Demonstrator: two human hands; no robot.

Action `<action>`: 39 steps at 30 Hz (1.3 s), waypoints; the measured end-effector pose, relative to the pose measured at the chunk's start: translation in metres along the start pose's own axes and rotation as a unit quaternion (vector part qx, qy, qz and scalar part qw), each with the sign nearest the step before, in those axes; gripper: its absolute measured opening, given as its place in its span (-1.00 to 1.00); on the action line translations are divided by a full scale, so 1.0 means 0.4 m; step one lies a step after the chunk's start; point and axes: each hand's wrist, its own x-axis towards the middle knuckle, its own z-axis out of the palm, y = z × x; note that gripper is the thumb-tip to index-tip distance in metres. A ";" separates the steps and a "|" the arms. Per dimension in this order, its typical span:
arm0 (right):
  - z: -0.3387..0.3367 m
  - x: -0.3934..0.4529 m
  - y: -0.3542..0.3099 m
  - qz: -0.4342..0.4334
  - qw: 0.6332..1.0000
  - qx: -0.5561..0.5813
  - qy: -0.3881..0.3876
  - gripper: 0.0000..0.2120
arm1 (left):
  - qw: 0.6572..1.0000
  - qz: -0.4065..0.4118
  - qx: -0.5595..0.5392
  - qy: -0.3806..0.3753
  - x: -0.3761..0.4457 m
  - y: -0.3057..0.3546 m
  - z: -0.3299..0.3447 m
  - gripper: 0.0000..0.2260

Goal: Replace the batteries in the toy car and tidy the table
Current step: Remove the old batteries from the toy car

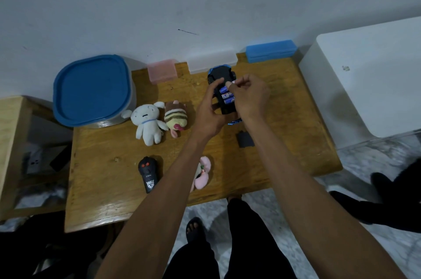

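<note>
The toy car [220,75] is turned belly-up above the far middle of the wooden table [284,105], its battery bay open with three blue batteries [227,95] lying in it. My left hand [210,111] grips the car from the left side and underneath. My right hand [248,94] pinches the end of the top battery at the bay. The black battery cover [245,139] lies flat on the table just right of my right forearm. A black remote control [148,174] lies near the front edge.
A white plush [148,122], a striped plush [176,118] and a pink plush [202,175] lie on the table. A blue-lidded container [92,89] stands at the left. Pink [162,71], clear [211,61] and blue [271,51] boxes line the wall. A white bin [369,78] stands right.
</note>
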 end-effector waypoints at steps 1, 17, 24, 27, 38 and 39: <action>0.001 -0.002 -0.002 -0.012 1.000 0.006 0.003 -0.81 | 1.000 -0.001 -0.006 -0.001 0.001 0.002 -0.001 -0.19; -0.049 0.058 -0.017 -0.200 0.928 -0.245 -0.198 -0.82 | 0.999 0.004 0.003 -0.035 0.018 0.017 -0.030 -0.18; -0.038 0.035 -0.040 -0.222 0.921 -0.280 -0.152 -0.80 | 0.999 0.013 0.012 -0.037 0.017 0.026 -0.035 -0.18; -0.029 0.029 -0.052 -0.216 0.926 -0.281 -0.133 -0.86 | 0.999 0.022 0.014 -0.023 0.015 0.030 -0.032 -0.17; -0.036 0.009 -0.029 -0.213 0.927 -0.295 -0.090 -0.90 | 0.998 0.029 0.025 -0.041 0.000 0.031 -0.016 -0.19; -0.039 0.008 -0.027 -0.216 0.928 -0.291 -0.090 -0.89 | 0.998 0.023 0.022 -0.046 0.000 0.030 -0.016 -0.19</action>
